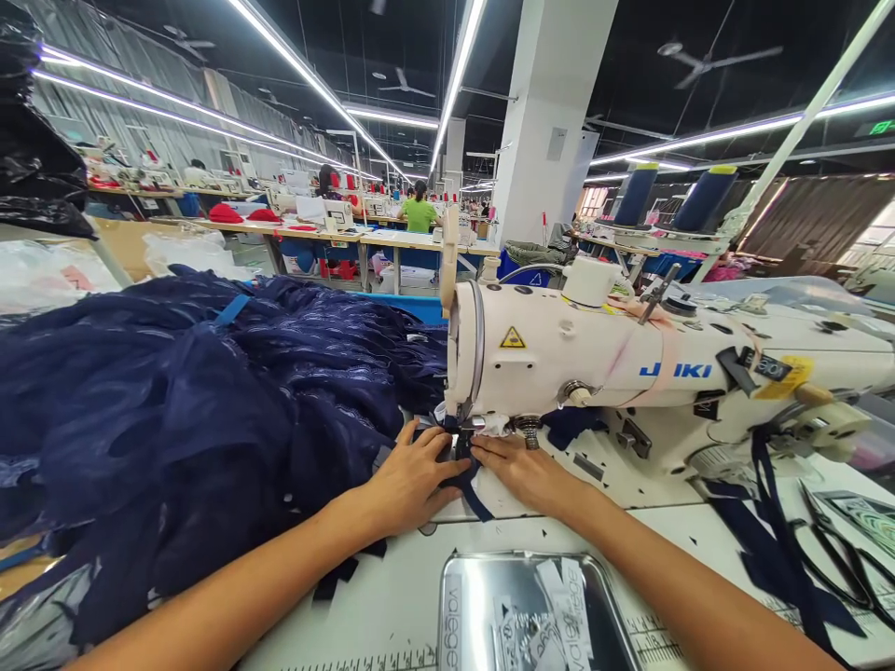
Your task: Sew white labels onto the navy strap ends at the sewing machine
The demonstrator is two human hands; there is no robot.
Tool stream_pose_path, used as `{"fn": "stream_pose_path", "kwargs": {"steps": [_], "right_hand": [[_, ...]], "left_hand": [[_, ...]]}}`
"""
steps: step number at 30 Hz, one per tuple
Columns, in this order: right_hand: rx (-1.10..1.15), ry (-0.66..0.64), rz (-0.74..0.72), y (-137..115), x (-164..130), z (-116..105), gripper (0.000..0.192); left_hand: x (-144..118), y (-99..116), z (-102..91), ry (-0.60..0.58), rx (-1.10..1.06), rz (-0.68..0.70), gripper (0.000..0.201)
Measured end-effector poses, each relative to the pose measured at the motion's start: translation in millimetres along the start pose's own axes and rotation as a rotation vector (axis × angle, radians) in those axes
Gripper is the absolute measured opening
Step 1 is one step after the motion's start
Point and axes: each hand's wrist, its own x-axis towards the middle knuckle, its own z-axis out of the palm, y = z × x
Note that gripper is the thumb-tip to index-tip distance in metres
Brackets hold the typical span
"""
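A white JUKI sewing machine [559,349] stands in front of me, its needle area low at the left end. Just left of the presser foot [462,445], my left hand [412,477] lies with its fingers spread over dark cloth. My right hand [521,473] rests flat to the right of the foot, fingertips at the cloth edge. Between the hands a narrow navy fabric strip [477,501] curves toward me. The heaped navy garments [210,410] reach up to my left hand from the left. My fingers partly cover the cloth under the foot.
A metal tray [461,568] with labels sits at the table's front. Black scissors [839,559] and navy fabric strips [776,568] lie at the right. Navy thread cones [705,198] stand behind the machine. Another person in green [419,214] sits far back among other tables.
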Motion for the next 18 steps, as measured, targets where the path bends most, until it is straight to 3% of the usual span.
{"fn": "stream_pose_path", "kwargs": {"steps": [12, 18], "right_hand": [[0.079, 0.060, 0.033, 2, 4, 2, 0.041], [0.122, 0.127, 0.060, 4, 6, 4, 0.041]], "left_hand": [[7, 11, 4.7, 0.018, 0.051, -0.097, 0.029], [9, 19, 6.3, 0.097, 0.130, -0.128, 0.028]]}}
